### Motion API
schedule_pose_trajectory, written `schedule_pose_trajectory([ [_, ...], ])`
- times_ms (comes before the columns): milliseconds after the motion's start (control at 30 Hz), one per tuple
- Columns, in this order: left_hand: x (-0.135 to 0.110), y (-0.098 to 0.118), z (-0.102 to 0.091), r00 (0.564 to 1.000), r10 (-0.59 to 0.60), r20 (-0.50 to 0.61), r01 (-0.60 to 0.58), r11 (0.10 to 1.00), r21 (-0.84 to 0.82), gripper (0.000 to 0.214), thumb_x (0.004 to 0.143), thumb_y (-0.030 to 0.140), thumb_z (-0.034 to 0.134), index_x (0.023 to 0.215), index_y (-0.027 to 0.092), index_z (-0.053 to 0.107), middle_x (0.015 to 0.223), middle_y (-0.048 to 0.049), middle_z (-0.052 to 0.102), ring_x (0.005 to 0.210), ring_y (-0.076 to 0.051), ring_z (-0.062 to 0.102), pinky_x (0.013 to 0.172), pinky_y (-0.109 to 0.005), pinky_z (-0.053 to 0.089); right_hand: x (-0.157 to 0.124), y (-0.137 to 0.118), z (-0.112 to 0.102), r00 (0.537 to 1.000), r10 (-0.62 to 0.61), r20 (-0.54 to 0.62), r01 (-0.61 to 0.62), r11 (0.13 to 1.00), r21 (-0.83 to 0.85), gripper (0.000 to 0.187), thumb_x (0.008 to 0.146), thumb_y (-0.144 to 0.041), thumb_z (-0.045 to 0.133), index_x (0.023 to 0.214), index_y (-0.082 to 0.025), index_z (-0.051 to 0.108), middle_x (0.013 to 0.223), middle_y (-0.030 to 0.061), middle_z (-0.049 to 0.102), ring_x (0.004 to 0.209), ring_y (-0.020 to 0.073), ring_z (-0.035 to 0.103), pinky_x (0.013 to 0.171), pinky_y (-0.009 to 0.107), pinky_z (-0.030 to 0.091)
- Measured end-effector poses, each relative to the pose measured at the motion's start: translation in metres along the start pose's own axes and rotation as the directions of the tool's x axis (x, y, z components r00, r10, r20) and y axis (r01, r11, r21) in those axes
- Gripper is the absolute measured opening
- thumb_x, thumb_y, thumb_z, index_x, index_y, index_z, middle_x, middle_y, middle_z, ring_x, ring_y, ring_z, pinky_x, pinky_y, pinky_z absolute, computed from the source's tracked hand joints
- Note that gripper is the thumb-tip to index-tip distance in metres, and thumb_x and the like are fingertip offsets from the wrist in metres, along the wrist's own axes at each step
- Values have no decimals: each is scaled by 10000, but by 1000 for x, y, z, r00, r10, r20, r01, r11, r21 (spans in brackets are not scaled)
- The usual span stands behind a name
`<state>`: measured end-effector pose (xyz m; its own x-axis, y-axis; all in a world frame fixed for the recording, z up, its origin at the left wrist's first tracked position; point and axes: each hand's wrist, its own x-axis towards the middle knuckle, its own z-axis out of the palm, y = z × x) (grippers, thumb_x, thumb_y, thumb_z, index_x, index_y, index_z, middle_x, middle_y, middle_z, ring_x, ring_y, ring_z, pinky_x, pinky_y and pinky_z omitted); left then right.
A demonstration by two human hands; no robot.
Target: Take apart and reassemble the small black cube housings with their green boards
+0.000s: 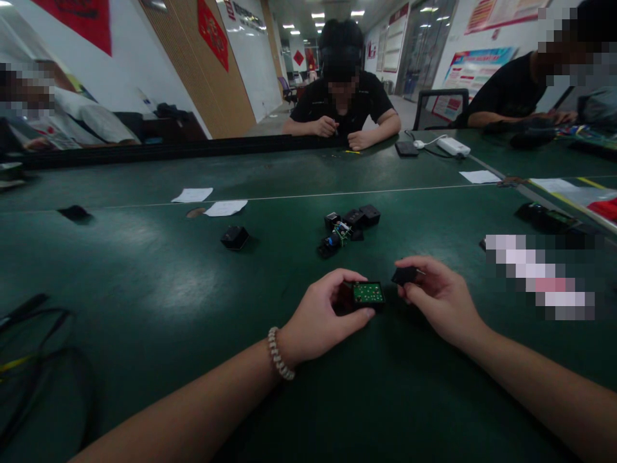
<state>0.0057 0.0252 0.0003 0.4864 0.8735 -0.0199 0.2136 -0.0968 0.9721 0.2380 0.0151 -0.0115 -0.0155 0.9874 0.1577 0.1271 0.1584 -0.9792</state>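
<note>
In my left hand (328,312) is a small black case with a green circuit board (368,292) showing on its upper side; thumb and fingers grip it from the left. My right hand (441,299) pinches a small flat black piece (405,276) between thumb and fingers, just right of the case and apart from it. Something thin and light-coloured sticks out by that piece, too small to name. Beyond my hands lies a cluster of black cases (361,216) with loose wires and small parts (341,230). Another black box (234,238) sits to the left.
Paper slips (225,208) lie on the green table (159,334). Black cables (38,341) are at the left edge. A white power strip (453,147) and dark electronic parts (547,217) lie to the right. A person (342,96) sits opposite; others sit at both sides.
</note>
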Motion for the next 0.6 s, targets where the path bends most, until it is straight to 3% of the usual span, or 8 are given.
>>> schedule_pose_trajectory([
  [200,-1,1,0,1000,-16,2,16,1000,11,456,817,294,815,1221,201,624,1155,-96,721,1000,-254,702,883,-455,598,1,1,2,998,-63,-19,63,998,-16,121,767,-231,727,887,-215,732,917,55,710,742,189,669,632,322,561],
  [400,0,1,-1,1000,-20,9,20,1000,0,459,820,293,814,1226,200,622,1173,-97,722,1007,-256,704,888,-458,598,-2,0,1,1000,12,6,-12,999,-45,292,719,-334,865,880,-226,646,839,31,685,733,202,666,617,315,556],
  [600,0,1,-1,1000,-20,8,20,1000,18,462,823,296,811,1234,203,620,1167,-95,718,1010,-256,700,891,-460,596,-4,-2,2,999,-44,-3,43,993,-114,205,775,-283,784,852,-222,604,851,30,644,720,182,634,602,297,527],
])
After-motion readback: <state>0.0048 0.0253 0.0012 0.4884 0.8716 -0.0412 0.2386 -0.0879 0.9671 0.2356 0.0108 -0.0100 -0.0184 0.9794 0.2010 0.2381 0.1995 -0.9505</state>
